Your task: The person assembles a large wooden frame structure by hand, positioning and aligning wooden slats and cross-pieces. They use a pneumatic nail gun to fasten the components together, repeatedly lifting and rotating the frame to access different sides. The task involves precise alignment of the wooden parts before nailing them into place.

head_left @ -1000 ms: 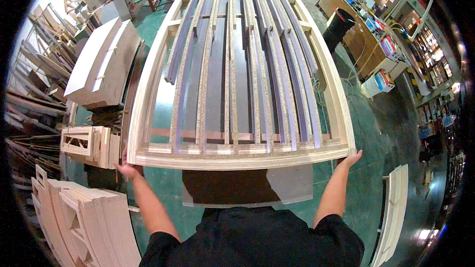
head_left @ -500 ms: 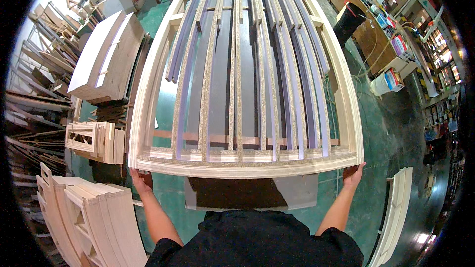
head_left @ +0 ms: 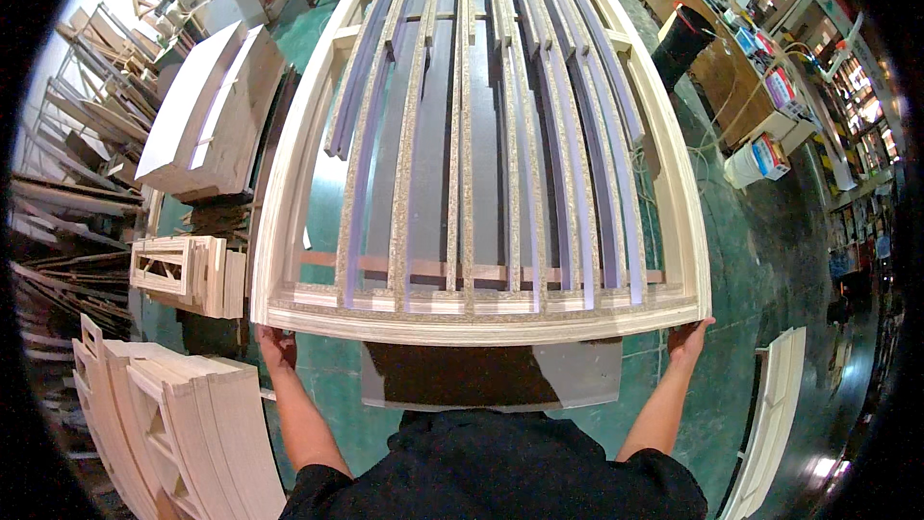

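Observation:
A large pale wooden frame [head_left: 481, 329] stretches away in front of me. Long particleboard strips [head_left: 466, 164], some with pale purple faces, lie lengthwise across it, their near ends at the front rail. My left hand [head_left: 277, 345] grips the frame's near left corner from below, with the fingers partly hidden under the wood. At the near right corner my right hand [head_left: 689, 339] holds on the same way, its thumb side showing along the outer edge. Both arms are stretched forward and spread wide.
Stacked wooden frames [head_left: 197, 424] stand at the lower left, with white-topped panels [head_left: 207, 111] farther back. Scrap boards crowd the far left. On the right are a black bin [head_left: 683, 37], a white bucket [head_left: 746, 166], a workbench [head_left: 707, 58] and a leaning panel [head_left: 765, 424].
Almost nothing differs. The whole view has shifted very slightly, and both hands stay at the frame's near corners.

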`<state>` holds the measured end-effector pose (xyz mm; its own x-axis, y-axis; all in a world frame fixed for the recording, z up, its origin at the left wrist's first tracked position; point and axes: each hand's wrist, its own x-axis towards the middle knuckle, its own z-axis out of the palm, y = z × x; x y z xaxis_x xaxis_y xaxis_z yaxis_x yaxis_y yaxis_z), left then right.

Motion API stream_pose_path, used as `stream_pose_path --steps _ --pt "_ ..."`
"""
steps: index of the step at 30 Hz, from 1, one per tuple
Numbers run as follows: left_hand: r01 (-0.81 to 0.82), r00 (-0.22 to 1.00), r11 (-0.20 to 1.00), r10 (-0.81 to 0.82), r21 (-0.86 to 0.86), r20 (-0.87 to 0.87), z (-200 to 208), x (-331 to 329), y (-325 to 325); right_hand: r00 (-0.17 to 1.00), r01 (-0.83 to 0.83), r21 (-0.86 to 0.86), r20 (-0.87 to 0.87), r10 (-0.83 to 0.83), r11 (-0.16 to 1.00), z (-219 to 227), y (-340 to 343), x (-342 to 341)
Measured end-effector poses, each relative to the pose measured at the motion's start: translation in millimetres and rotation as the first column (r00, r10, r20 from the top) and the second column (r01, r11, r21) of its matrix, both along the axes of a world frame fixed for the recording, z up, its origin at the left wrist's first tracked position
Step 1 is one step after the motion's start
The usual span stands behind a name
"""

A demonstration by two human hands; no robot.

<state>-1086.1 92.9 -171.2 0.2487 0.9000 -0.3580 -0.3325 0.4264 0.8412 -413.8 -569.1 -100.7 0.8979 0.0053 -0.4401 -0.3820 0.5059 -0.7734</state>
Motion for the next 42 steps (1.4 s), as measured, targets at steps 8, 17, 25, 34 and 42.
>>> stream_pose_path --steps 8,17,25,34,42 --pt "-0.163 0.986 0.987 0.163 -0.017 0.022 8 14 2 0.999 -0.039 -0.155 0.029 0.044 0.987 6 6 -6" --pt "-0.25 0.968 0.966 0.248 -0.06 -0.035 11 40 -26 0.989 -0.106 -0.231 0.077 0.127 0.967 4 -30 9" --pt "-0.155 0.75 0.905 0.369 0.397 -0.549 74 105 -164 0.964 -0.054 -0.356 0.225 0.142 0.933 -5 -90 19" --pt "0.717 0.672 0.645 -0.741 0.266 -0.014 172 511 -583 0.67 -0.355 -0.607 0.365 0.646 0.711 59 -154 26" --pt "0.734 0.678 0.44 -0.433 -0.516 0.595 152 799 -761 0.18 0.091 -0.809 0.587 0.789 0.581 86 -160 206"
